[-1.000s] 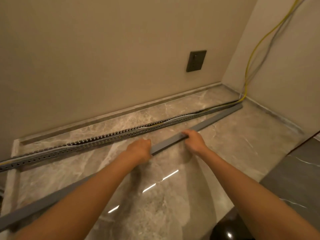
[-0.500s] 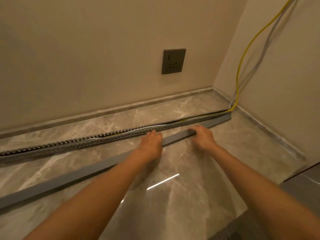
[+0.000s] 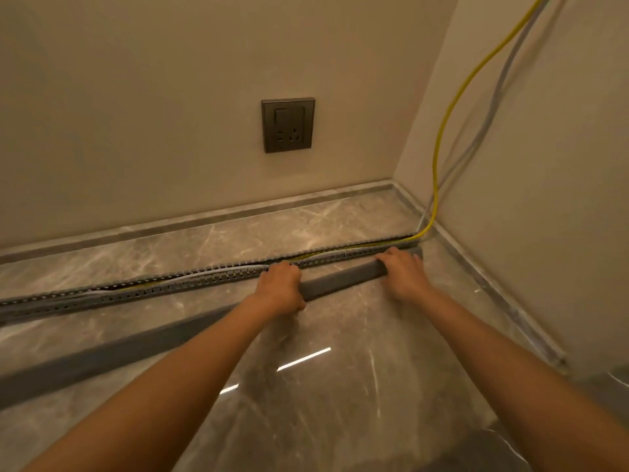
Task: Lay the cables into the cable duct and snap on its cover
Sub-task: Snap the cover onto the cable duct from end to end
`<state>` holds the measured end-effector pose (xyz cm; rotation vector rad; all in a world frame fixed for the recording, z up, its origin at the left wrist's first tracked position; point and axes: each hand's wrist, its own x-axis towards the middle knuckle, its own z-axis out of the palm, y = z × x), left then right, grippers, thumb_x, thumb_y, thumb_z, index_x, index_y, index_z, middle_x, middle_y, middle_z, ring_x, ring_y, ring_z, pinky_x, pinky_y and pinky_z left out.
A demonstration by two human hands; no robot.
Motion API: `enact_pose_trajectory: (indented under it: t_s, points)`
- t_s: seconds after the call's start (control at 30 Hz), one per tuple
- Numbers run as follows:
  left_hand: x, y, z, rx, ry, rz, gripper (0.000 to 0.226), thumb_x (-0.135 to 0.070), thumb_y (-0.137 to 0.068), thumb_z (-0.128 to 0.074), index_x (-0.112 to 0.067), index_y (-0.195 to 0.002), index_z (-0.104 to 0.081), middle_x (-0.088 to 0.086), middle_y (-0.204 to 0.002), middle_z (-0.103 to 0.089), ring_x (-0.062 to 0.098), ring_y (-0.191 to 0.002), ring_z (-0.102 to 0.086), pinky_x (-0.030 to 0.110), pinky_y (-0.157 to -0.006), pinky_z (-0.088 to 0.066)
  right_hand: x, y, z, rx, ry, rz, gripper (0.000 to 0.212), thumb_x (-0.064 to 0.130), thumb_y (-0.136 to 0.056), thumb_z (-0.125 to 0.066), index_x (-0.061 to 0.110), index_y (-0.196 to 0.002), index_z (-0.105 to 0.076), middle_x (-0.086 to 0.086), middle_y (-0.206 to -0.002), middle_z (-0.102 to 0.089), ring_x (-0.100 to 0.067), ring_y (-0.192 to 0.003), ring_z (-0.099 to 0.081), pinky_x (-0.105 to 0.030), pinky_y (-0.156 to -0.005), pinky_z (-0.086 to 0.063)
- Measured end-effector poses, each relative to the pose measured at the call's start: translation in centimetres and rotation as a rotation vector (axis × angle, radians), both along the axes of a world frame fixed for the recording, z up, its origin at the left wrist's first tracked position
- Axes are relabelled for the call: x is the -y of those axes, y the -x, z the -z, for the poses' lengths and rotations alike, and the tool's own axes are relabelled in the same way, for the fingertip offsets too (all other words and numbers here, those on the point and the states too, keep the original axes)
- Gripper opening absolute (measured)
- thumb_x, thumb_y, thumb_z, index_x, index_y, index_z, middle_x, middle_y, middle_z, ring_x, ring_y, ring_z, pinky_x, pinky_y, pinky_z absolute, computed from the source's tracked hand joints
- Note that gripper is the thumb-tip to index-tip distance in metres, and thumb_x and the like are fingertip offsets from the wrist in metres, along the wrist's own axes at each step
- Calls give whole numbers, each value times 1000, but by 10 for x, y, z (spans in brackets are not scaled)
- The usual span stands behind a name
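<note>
A long grey slotted cable duct [image 3: 190, 282] lies on the marble floor, running from the left edge to the corner. A yellow cable [image 3: 442, 131] and a grey cable [image 3: 490, 110] come down the right wall and lie inside it. The long grey cover [image 3: 340, 277] lies just in front of the duct, slanting toward the lower left. My left hand [image 3: 280, 287] grips the cover near its middle. My right hand [image 3: 401, 270] grips it close to its right end, right beside the duct.
A dark wall socket [image 3: 288, 125] sits on the back wall above the duct. A grey skirting strip [image 3: 204, 216] runs along both walls. The glossy marble floor [image 3: 340, 386] spreads toward me under my forearms.
Both hands have carried the cover's right end toward the corner and up against the duct. My view has shifted closer and to the right.
</note>
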<state>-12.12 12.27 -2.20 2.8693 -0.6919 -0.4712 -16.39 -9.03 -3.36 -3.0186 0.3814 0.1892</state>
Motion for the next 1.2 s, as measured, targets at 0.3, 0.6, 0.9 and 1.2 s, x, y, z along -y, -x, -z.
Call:
enact_pose_trajectory:
  t_s: [0.3,0.6,0.9,1.2]
  points:
    - [38,-2,5,207,14,175,33,-21,-86,-59,-5,-115,-58,12,-127,-45,29,-121,-37,38,-99,-36,6,0,9,138,-212,28,30,10,-84,-59,1,-112,-55,-18,-122,-52,-31,-119,-46,-32,-101,-29]
    - [95,-17,10,332,13,285,29,-10,-87,-52,-5,-115,-58,11,-125,-43,27,-114,-39,36,-98,-34,77,-18,3,485,-526,501,24,1,-83,-52,-4,-104,-61,-27,-114,-59,-36,-110,-54,-34,-90,-38]
    - [173,-27,-2,226,-47,321,32,-13,-90,-51,-3,-120,-51,16,-126,-45,32,-110,-49,40,-90,-43,119,-65,12,353,-909,495,25,5,-85,-58,14,-63,-51,-12,-71,-55,-21,-77,-51,-16,-48,-36]
    - [178,-35,-10,139,-51,241,30,-16,-91,-52,-2,-117,-55,14,-119,-53,29,-104,-55,36,-85,-46,129,-78,19,387,-1014,464,34,0,-90,-49,15,-61,-43,-16,-74,-55,-20,-59,-52,-31,-56,-44]
